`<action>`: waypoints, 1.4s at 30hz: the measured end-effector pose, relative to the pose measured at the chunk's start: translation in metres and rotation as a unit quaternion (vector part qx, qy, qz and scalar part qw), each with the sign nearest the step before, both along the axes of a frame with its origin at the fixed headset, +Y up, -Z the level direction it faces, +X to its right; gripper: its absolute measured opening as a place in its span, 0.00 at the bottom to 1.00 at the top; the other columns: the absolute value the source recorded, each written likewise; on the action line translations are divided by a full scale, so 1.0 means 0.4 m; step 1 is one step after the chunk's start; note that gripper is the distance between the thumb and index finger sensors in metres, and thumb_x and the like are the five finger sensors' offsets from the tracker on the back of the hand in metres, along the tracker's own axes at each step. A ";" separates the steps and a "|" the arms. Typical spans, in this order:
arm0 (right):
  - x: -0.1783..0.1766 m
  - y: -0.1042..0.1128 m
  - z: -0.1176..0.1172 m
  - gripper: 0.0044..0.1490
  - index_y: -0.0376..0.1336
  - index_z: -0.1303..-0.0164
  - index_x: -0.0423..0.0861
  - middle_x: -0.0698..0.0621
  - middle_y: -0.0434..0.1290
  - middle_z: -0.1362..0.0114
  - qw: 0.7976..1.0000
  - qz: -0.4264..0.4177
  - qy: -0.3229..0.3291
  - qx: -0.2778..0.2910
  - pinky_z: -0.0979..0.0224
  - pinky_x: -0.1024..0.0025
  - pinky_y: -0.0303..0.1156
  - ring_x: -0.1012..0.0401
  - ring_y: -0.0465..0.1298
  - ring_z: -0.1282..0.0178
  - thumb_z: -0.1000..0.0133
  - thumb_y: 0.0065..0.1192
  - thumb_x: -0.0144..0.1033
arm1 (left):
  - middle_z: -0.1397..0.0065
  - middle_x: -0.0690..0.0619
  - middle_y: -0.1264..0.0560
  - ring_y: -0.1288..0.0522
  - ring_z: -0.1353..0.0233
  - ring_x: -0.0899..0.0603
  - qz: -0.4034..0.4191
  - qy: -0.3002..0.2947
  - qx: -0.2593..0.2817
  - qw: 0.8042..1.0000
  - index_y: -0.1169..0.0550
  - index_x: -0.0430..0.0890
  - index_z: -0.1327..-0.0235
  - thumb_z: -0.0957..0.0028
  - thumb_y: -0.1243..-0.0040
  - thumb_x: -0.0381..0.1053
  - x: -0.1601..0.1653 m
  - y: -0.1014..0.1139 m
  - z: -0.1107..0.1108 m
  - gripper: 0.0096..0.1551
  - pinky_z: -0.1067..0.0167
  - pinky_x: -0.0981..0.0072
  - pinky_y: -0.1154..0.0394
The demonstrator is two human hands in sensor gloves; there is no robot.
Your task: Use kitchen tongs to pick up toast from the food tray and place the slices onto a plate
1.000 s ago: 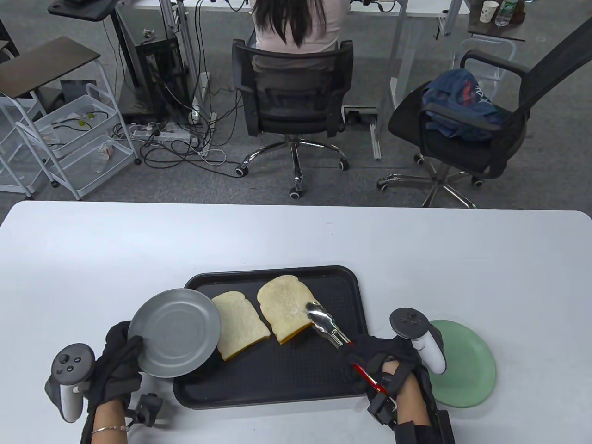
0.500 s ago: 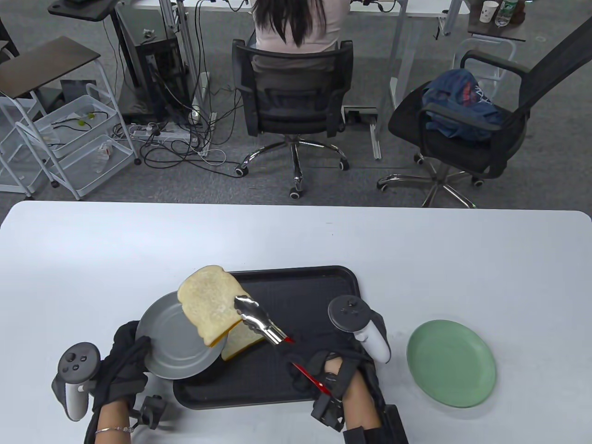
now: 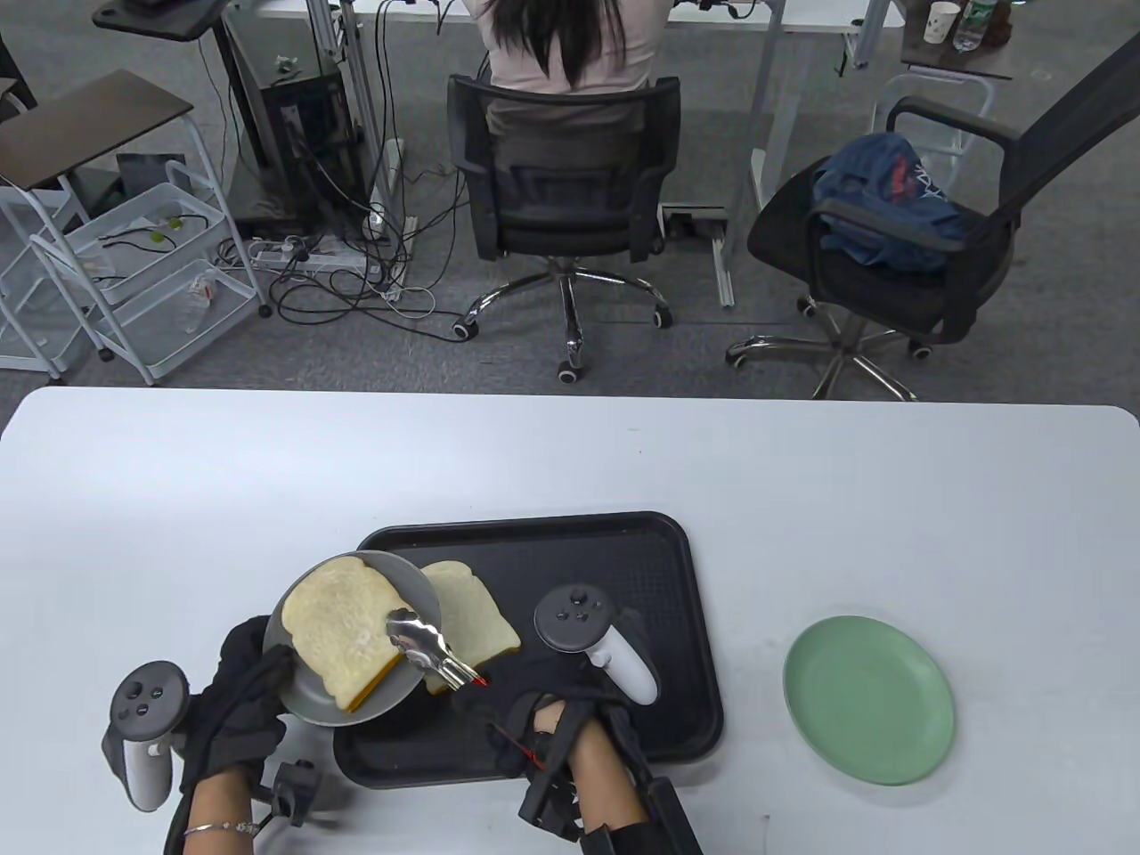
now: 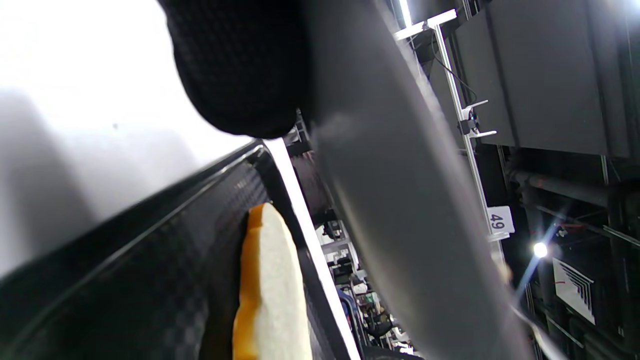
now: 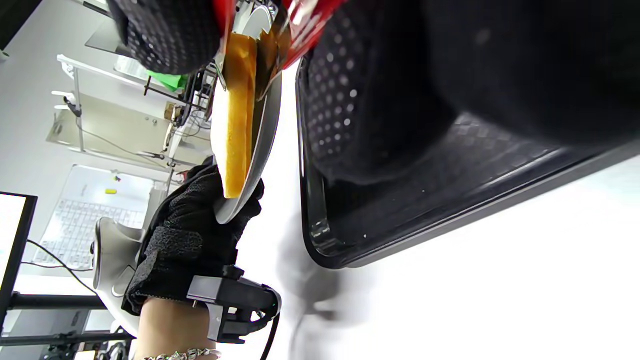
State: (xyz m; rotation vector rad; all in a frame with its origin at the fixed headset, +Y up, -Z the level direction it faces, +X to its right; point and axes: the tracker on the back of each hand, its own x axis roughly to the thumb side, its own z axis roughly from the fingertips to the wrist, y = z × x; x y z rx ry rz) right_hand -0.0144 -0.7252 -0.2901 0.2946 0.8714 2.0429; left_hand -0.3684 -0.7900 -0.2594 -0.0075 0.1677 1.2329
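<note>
My left hand (image 3: pixel 236 704) grips the near-left rim of a grey plate (image 3: pixel 419 583) and holds it tilted above the left end of the black food tray (image 3: pixel 623 570). A toast slice (image 3: pixel 338 628) lies on this plate. The steel tips of the red-handled tongs (image 3: pixel 426 648) clamp its right edge. My right hand (image 3: pixel 512 712) grips the tongs' handles over the tray's near part. A second toast slice (image 3: pixel 476 614) lies flat in the tray, partly under the plate. In the left wrist view the plate's underside (image 4: pixel 400 200) hangs over that slice (image 4: pixel 272 290).
A green plate (image 3: pixel 868 699) sits on the white table (image 3: pixel 570 454) to the right of the tray. Beyond the table's far edge stand office chairs (image 3: pixel 570 205), a seated person, a white cart and floor cables.
My right hand lifted one slice from the tray with the tongs and carried it left and down onto the grey plate. My left hand moved the plate slightly right, over the tray.
</note>
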 end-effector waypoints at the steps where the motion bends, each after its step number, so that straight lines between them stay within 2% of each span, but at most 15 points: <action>1: 0.001 0.003 0.001 0.45 0.59 0.35 0.29 0.33 0.78 0.55 1.000 0.004 -0.001 0.000 0.75 0.59 0.82 0.49 0.84 0.76 0.47 0.62 0.53 | 0.27 0.36 0.26 0.14 0.48 0.45 0.003 -0.003 -0.002 1.000 0.47 0.31 0.14 0.27 0.52 0.41 0.001 -0.002 0.000 0.34 0.54 0.75 0.11; 6: 0.009 0.019 0.006 0.50 0.57 0.35 0.27 0.30 0.77 0.55 1.000 -0.012 -0.004 -0.004 0.75 0.57 0.82 0.48 0.83 0.76 0.49 0.63 0.56 | 0.27 0.37 0.27 0.14 0.48 0.44 0.014 -0.003 -0.003 1.000 0.47 0.31 0.14 0.26 0.52 0.41 0.000 -0.003 0.001 0.33 0.54 0.75 0.11; 12: 0.032 0.053 0.013 0.58 0.55 0.35 0.24 0.27 0.77 0.55 1.000 -0.019 -0.004 0.020 0.77 0.59 0.82 0.48 0.83 0.77 0.50 0.61 0.62 | 0.27 0.37 0.27 0.14 0.48 0.45 0.027 0.000 -0.007 1.000 0.48 0.31 0.14 0.26 0.53 0.41 -0.003 -0.006 0.002 0.34 0.54 0.75 0.11; 19: 0.088 0.084 0.016 0.58 0.55 0.35 0.23 0.26 0.77 0.55 0.999 -0.041 -0.009 0.018 0.77 0.59 0.82 0.47 0.83 0.77 0.51 0.61 0.63 | 0.27 0.37 0.27 0.14 0.48 0.45 0.050 0.001 -0.004 0.999 0.48 0.30 0.14 0.26 0.53 0.41 -0.010 -0.007 0.006 0.34 0.53 0.76 0.11; 25: 0.161 0.078 0.015 0.59 0.55 0.35 0.23 0.26 0.76 0.55 0.998 -0.050 -0.037 0.016 0.77 0.59 0.81 0.47 0.83 0.77 0.51 0.61 0.63 | 0.27 0.37 0.27 0.14 0.48 0.45 0.045 0.008 -0.007 0.999 0.48 0.30 0.14 0.26 0.53 0.41 -0.015 -0.008 0.007 0.34 0.54 0.75 0.11; 31: 0.234 0.021 0.015 0.59 0.55 0.35 0.23 0.26 0.76 0.56 0.998 -0.027 -0.060 -0.007 0.77 0.58 0.81 0.47 0.83 0.77 0.51 0.61 0.63 | 0.27 0.37 0.27 0.14 0.48 0.45 0.047 0.008 -0.007 0.999 0.48 0.30 0.14 0.26 0.53 0.41 -0.016 -0.007 0.006 0.34 0.54 0.76 0.11; 42: 0.284 -0.114 0.023 0.59 0.54 0.35 0.22 0.25 0.76 0.56 0.995 -0.011 -0.079 -0.053 0.77 0.58 0.81 0.46 0.83 0.77 0.51 0.61 0.63 | 0.27 0.37 0.27 0.14 0.48 0.45 0.048 0.009 -0.009 0.999 0.48 0.30 0.14 0.26 0.53 0.41 -0.018 -0.008 0.006 0.34 0.53 0.75 0.11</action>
